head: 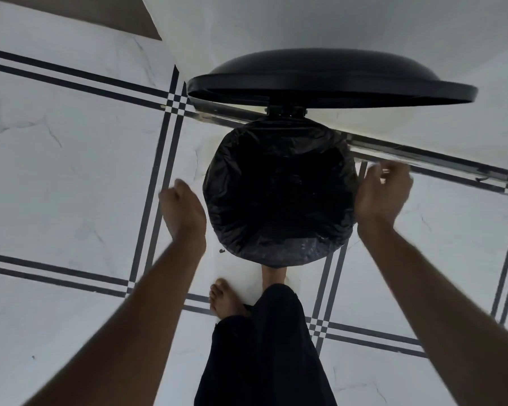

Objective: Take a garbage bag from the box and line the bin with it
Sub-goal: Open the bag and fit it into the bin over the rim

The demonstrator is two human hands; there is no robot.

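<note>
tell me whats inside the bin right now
A black garbage bag lines the bin, its edge folded over the rim. The inside is too dark to show any contents or the bottom.

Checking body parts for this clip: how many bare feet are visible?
2. One foot rests on the tiled floor left of the trouser leg; the other foot is largely hidden under the lined bin.

One bin (279,253), one black bag (279,186), one raised lid (332,80), two hands, two bare feet
</note>
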